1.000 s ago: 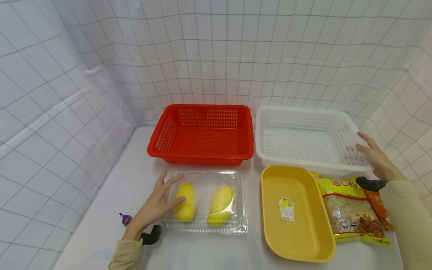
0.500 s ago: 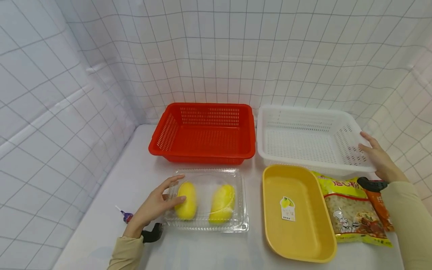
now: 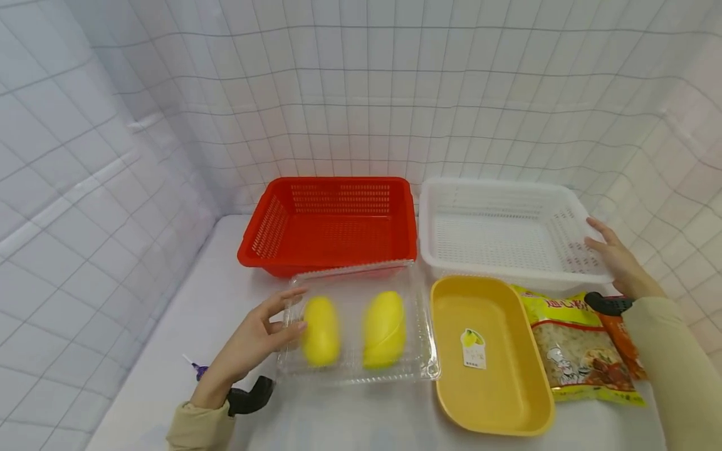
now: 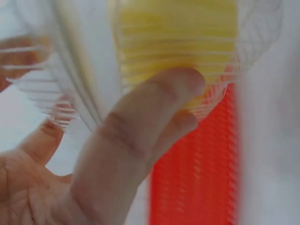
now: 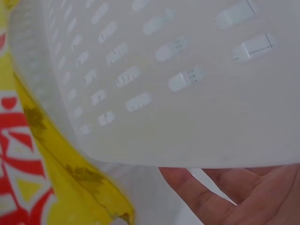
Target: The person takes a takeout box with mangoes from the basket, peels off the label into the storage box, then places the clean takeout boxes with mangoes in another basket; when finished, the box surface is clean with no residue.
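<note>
My left hand (image 3: 256,338) grips the left side of a clear plastic clamshell box (image 3: 350,373), which holds two yellow mangoes (image 3: 385,329). The box is tilted and overlaps the front rim of the red basket (image 3: 341,235). In the left wrist view, fingers (image 4: 126,126) press against the ridged plastic, with a blurred mango behind it. At the far right, my right hand (image 3: 620,263) touches the right rim of the white basket (image 3: 482,238) with fairly straight fingers. The right wrist view shows those fingers (image 5: 187,185) at the basket's edge, their tips partly hidden.
A yellow tray (image 3: 499,388) with a lemon-printed label stands right of the box. Beside it lie a pasta bag (image 3: 581,351) and an orange packet (image 3: 623,341), partly under the right forearm. A wrapped lollipop (image 3: 198,369) lies by the left wrist. Gridded cloth walls surround the table.
My left hand has closed on the clear box, and the box has risen and tilted, its far edge now nearer the red basket. The right hand stays at the white basket's rim.
</note>
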Demonstrator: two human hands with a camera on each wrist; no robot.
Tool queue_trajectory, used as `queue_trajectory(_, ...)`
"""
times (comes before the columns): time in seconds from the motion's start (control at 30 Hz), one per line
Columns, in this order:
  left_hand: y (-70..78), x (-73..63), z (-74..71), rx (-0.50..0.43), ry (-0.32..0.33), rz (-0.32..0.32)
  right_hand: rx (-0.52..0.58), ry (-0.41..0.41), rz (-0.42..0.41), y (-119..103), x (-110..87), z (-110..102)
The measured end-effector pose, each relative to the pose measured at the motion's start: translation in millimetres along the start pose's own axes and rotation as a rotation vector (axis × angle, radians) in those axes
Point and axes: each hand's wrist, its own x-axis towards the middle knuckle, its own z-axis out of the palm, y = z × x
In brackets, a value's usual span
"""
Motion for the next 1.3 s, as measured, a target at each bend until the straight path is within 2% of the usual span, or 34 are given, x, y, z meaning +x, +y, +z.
queue_trajectory(0.1, 30.8, 13.1, 4.5, 0.000, -0.036, 0.059, -0.026, 0.002, 0.010, 1, 0.8, 1)
queue_trajectory(0.17, 51.3, 28.7, 9.3, 0.025, -0.037, 0.099, -0.056, 0.001, 0.009, 0, 0.5, 0)
queue_trajectory(0.3, 81.4, 72.9, 24.9, 0.126, -0.021, 0.153, -0.168, 0.005, 0.007, -3, 1.0, -1)
queue_trajectory(0.37, 89.0, 98.4, 34.0, 0.172, -0.010, 0.170, -0.227, 0.010, 0.011, -4, 1.0, -1)
queue_trajectory(0.47, 97.1, 137.1, 49.8, 0.157, -0.016, 0.179, -0.266, 0.021, 0.016, -3, 2.3, 0)
queue_trajectory(0.57, 101.5, 177.7, 67.0, 0.093, -0.026, 0.197, -0.269, 0.025, 0.030, -2, 4.0, 1)
queue_trajectory(0.7, 100.9, 225.3, 91.9, 0.073, -0.005, 0.166, -0.262, 0.029, 0.035, 0, 7.3, 6)
queue_trajectory(0.87, 94.9, 266.6, 124.7, 0.082, -0.017, 0.071, -0.294, 0.034, 0.034, 2, 8.5, 9)
queue_trajectory(1.0, 92.4, 285.6, 146.9, 0.062, -0.049, 0.013, -0.313, 0.044, 0.018, 0, 9.5, 10)
queue_trajectory(1.1, 90.8, 294.1, 157.9, 0.078, -0.057, -0.032, -0.290, 0.056, 0.017, -2, 10.9, 15)
queue_trajectory(1.3, 78.0, 309.2, 171.3, 0.237, -0.044, -0.081, -0.253, 0.066, 0.027, -4, 10.4, 23)
